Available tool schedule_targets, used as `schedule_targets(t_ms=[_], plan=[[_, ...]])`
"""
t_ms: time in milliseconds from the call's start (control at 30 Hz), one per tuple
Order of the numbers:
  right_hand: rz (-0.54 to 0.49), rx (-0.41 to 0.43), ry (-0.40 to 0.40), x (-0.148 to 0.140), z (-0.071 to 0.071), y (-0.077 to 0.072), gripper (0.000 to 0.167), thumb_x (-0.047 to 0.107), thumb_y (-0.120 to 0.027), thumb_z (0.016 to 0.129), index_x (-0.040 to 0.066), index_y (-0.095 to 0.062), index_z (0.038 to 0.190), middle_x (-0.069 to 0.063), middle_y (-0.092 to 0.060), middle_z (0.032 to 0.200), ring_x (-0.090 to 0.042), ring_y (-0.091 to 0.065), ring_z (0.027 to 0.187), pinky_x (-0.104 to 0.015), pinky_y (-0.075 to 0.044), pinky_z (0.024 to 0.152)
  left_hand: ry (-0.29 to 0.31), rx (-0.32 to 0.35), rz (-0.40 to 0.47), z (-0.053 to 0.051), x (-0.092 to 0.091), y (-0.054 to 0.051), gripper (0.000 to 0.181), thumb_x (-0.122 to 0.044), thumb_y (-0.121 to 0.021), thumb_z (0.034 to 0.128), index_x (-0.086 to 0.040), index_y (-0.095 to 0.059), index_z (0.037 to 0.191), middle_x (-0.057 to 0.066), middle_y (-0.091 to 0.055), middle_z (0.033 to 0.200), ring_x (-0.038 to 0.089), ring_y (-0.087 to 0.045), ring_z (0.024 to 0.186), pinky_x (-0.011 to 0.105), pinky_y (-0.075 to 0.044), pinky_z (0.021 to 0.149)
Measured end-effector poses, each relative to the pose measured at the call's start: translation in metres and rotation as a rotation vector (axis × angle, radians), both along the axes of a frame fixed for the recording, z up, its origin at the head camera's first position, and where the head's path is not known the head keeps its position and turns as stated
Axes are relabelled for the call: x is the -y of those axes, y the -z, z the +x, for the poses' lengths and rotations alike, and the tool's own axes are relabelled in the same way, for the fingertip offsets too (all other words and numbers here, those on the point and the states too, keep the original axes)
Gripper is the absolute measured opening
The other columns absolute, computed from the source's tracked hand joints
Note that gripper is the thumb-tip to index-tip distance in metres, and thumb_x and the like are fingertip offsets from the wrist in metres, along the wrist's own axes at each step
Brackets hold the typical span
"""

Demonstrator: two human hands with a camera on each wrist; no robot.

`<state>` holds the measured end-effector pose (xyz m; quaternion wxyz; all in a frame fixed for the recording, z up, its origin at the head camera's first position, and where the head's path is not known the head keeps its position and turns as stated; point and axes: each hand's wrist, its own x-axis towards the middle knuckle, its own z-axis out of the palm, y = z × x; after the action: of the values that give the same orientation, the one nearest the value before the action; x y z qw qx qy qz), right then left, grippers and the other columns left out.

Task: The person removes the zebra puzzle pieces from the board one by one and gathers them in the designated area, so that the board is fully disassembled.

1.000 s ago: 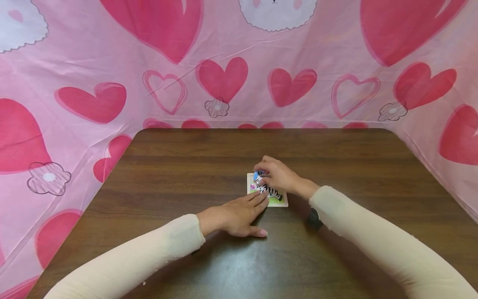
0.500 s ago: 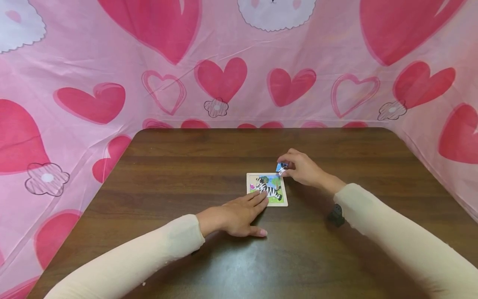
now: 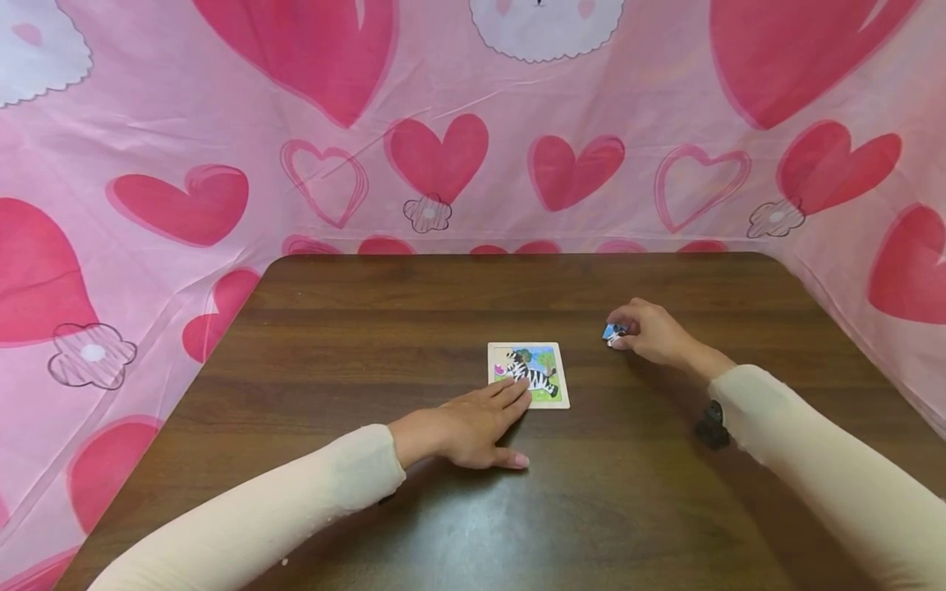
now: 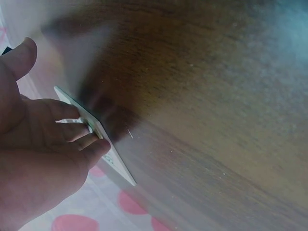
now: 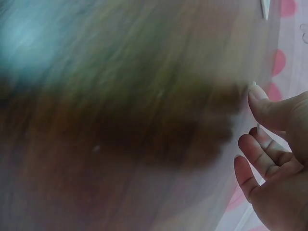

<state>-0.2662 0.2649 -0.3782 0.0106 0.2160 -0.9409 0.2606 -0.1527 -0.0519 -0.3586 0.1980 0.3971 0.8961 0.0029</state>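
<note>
A small square zebra jigsaw puzzle (image 3: 548,359) in a pale frame lies near the middle of the table. My left hand (image 3: 473,423) rests on its near left part with fingers straight; in the left wrist view the fingertips (image 4: 102,147) touch the thin board (image 4: 126,177). To the right of the board, my right hand (image 3: 658,332) pinches a small blue puzzle piece (image 3: 612,332) with black and white stripes between thumb and fingers. Only a thin edge of that piece shows in the right wrist view, beside the right hand (image 5: 274,144). The fingers hide part of the piece.
The brown wooden table (image 3: 369,328) reaches out around both hands. A pink cloth (image 3: 510,98) with hearts hangs behind it and along both sides. A dark wrist device (image 3: 713,425) sits under the right sleeve.
My right hand has lifted the striped blue piece off the puzzle board and carried it to the right, baring the picture there. The left hand has stayed in place.
</note>
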Motion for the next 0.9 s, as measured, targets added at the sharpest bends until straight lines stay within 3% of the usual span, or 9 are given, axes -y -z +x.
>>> schedule_targets(t_ms=[667,900], plan=[[0.022,0.047,-0.014,-0.0073,0.001,-0.0003,0.032,0.01,-0.078,0.081,-0.004,-0.065,0.107,-0.013,-0.057,0.089,-0.023,-0.053,0.077,-0.035,-0.043,0.069,-0.011,-0.009,0.001,-0.0025,-0.0015,0.0001,0.086,-0.062,-0.046,0.0922,-0.012,-0.015,0.155,0.004,-0.007,0.162,0.022,-0.007,0.148,0.036,-0.014,0.117],[-0.019,0.032,0.005,-0.002,0.0009,-0.0043,0.034,0.012,-0.073,0.086,-0.005,-0.063,0.114,-0.013,-0.057,0.094,-0.025,-0.053,0.084,-0.038,-0.044,0.073,-0.001,-0.069,-0.009,-0.0073,-0.0054,-0.0015,0.083,-0.059,-0.05,0.0924,-0.016,-0.017,0.156,0.003,-0.018,0.159,0.023,-0.018,0.145,0.039,-0.022,0.115]])
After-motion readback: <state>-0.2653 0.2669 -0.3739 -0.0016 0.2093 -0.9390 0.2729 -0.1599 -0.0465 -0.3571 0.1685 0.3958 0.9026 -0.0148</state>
